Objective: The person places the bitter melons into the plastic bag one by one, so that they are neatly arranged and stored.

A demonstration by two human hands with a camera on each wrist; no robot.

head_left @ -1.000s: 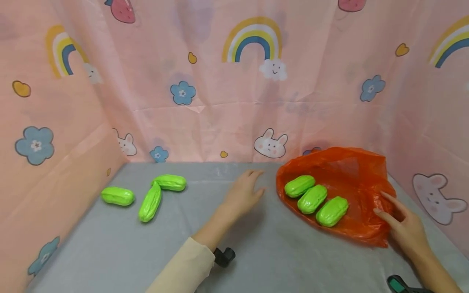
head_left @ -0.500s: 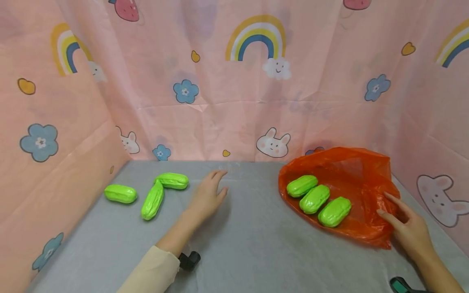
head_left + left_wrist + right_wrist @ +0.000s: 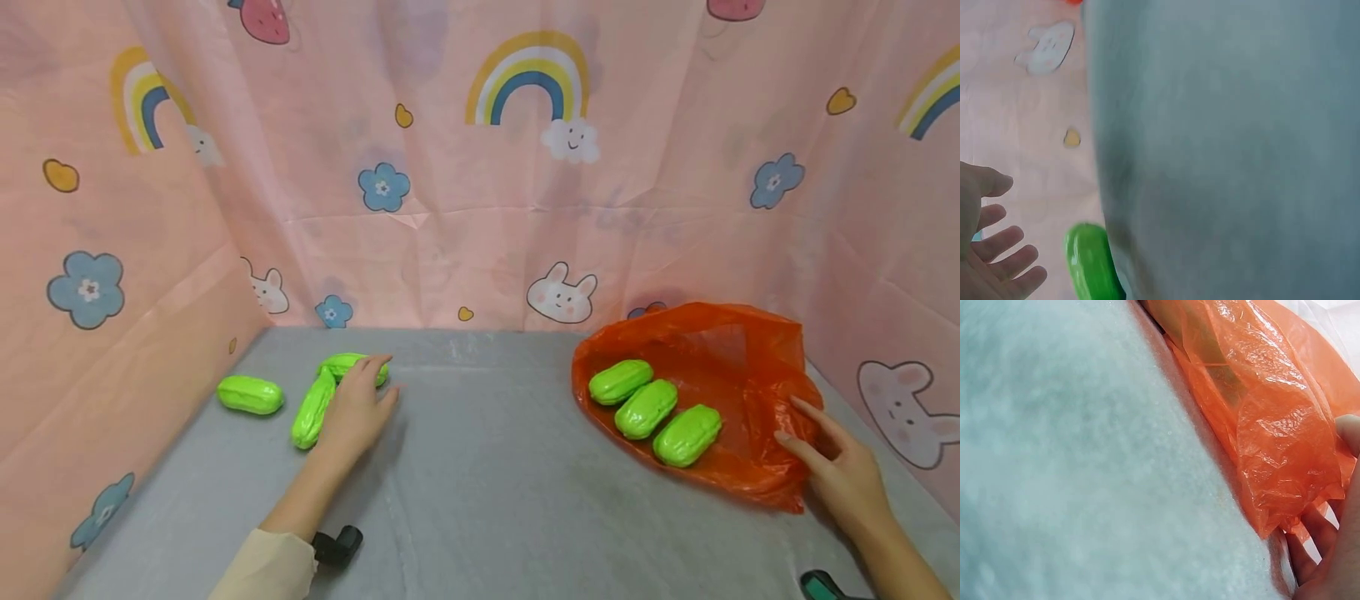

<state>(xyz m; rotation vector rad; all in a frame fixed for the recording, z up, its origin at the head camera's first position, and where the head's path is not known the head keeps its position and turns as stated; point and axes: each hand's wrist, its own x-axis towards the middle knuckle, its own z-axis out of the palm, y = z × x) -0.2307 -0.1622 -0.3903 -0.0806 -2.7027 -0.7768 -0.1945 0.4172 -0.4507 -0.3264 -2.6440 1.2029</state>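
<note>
1. Pink printed cloth point(image 3: 495, 192) lines the back and both sides of your work area, showing rainbows, blue flowers and rabbit faces.
2. Grey covering lies over your surface point(image 3: 510, 500), with some creases visible.
3. Your orange-red bag point(image 3: 738, 383) lies at the right of the surface, its wide mouth toward the left, its film thin and crumpled.
4. Your right hand point(image 3: 851, 483) is at the bag's right end, thumb and forefinger apart, touching the film.
5. Your left hand point(image 3: 356, 412) is over the left side, below a beige sleeve point(image 3: 266, 567). Its fingers are spread and grip nothing; the left wrist view shows them apart from the nearest green piece point(image 3: 1091, 262).
6. Three plump green pieces point(image 3: 646, 409) lie in a slanting row within the bag's mouth.
7. Three more sit on the surface at your left: two meet at their ends, partly covered by your left hand; one lies alone farther left.
8. Black devices show at your left wrist point(image 3: 337, 546) and right wrist point(image 3: 821, 586).
</note>
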